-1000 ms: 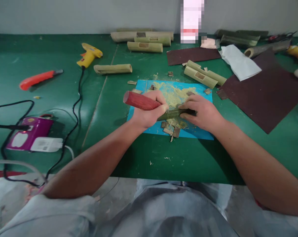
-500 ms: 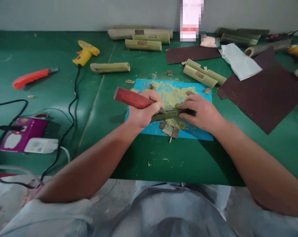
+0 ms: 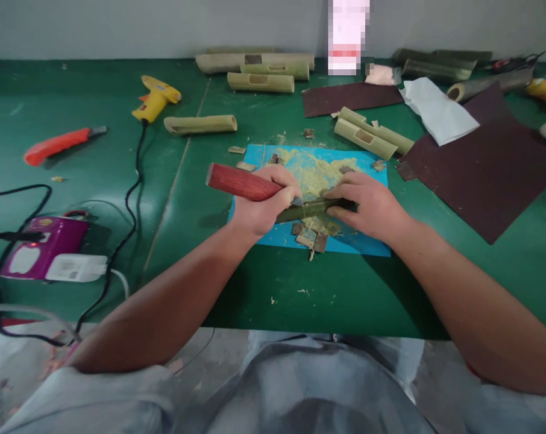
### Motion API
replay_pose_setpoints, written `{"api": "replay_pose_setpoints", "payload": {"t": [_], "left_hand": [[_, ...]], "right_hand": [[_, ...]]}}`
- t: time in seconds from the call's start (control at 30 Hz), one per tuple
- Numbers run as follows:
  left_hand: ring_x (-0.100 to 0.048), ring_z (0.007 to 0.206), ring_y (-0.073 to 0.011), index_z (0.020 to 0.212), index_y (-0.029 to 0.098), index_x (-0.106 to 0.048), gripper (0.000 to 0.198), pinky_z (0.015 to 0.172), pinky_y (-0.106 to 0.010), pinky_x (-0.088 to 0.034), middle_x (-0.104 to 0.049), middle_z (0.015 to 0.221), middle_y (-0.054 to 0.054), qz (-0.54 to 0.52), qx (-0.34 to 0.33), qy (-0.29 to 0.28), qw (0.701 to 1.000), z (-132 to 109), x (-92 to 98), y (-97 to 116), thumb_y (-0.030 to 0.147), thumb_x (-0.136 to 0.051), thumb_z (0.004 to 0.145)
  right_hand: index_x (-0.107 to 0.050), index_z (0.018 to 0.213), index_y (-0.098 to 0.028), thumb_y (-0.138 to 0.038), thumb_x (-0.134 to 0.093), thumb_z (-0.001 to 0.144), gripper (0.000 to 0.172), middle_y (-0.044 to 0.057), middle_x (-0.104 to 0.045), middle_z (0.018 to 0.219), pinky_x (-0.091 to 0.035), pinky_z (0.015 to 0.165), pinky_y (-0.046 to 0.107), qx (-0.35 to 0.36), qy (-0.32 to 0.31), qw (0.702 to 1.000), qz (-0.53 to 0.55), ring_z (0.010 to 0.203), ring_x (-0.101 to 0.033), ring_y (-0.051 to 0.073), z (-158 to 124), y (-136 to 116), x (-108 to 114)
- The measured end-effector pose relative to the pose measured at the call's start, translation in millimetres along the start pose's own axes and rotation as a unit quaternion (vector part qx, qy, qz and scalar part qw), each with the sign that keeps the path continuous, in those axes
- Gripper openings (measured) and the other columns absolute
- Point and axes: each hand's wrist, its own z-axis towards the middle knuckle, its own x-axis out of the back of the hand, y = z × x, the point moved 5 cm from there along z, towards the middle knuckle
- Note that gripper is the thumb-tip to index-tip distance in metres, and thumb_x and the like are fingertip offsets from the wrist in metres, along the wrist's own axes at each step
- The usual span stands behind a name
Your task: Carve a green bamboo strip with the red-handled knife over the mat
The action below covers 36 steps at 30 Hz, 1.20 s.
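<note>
My left hand (image 3: 266, 202) is closed around a carving knife (image 3: 241, 182) with a thick reddish wooden handle. Its short metal blade shows only in part, touching the dark green bamboo tube (image 3: 295, 213). My right hand (image 3: 367, 202) grips that tube's right end between thumb and fingers, which hide much of it. Under the tube lies a blue mat (image 3: 367, 246), strewn with yellowish sawdust (image 3: 316, 172). Small cut bamboo chips (image 3: 320, 242) lie just in front of the tube.
On the green table (image 3: 273, 295) are a yellow glue gun (image 3: 155, 99), an orange-handled cutter (image 3: 58, 144) and a purple power strip (image 3: 69, 238) with cables. Cut bamboo tubes (image 3: 260, 82) lie at the back. Brown sheets (image 3: 485, 187) and a white tissue (image 3: 438, 111) are at right.
The camera view has shifted very slightly. Both hands keep their grips on the carving knife and bamboo tube, with no clear movement between them.
</note>
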Motion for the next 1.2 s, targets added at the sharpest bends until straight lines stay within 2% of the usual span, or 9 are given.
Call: {"api": "replay_pose_setpoints", "payload": {"t": [0.33,0.77,0.93,1.13,1.2], "left_hand": [[-0.063,0.068,-0.0166,0.065,0.022,-0.069,0.016,0.067,-0.034,-0.05,-0.068,0.069,-0.001,0.007,0.016,0.012,1.0,0,0.3,0,0.014,-0.064,0.078],[-0.064,0.075,-0.0189,0.07,0.024,-0.071,0.015,0.073,-0.037,-0.051,-0.069,0.075,-0.001,0.016,0.045,-0.01,0.999,-1,4.0,-2,0.016,-0.064,0.081],[-0.066,0.076,-0.0201,0.076,0.025,-0.075,0.006,0.076,-0.039,-0.054,-0.071,0.078,-0.002,0.062,0.088,-0.043,0.993,0,11.2,1,0.023,-0.07,0.077],[-0.067,0.066,-0.0191,0.071,0.022,-0.074,0.009,0.064,-0.034,-0.056,-0.069,0.068,-0.001,0.055,0.179,0.007,0.982,-5,15.7,-8,0.03,-0.078,0.072],[-0.068,0.065,-0.0191,0.072,0.022,-0.075,0.01,0.063,-0.033,-0.056,-0.069,0.067,-0.001,0.049,0.192,0.016,0.98,-7,14.4,-10,0.031,-0.079,0.072]], "right_hand": [[-0.075,0.1,-0.024,-0.03,-0.067,0.09,0.014,0.007,-0.069,0.096,-0.049,0.094,0.047,0.007,0.005,1.0,0.004,0.102,-0.064,0.027,0,1,-1],[-0.076,0.101,-0.025,-0.031,-0.067,0.09,0.015,0.007,-0.068,0.095,-0.05,0.094,0.048,0.0,0.002,1.0,0.003,0.101,-0.063,0.027,0,1,0],[-0.076,0.101,-0.026,-0.03,-0.066,0.091,0.015,0.006,-0.069,0.096,-0.048,0.098,0.051,-0.001,0.003,1.0,0.004,0.102,-0.063,0.027,-1,1,0],[-0.075,0.1,-0.026,-0.03,-0.065,0.091,0.014,0.006,-0.069,0.096,-0.048,0.098,0.05,0.004,0.009,1.0,0.009,0.101,-0.063,0.027,-1,2,-1],[-0.075,0.099,-0.026,-0.031,-0.065,0.091,0.014,0.006,-0.069,0.096,-0.047,0.098,0.051,0.006,0.009,1.0,0.009,0.102,-0.062,0.027,-1,2,-1]]}}
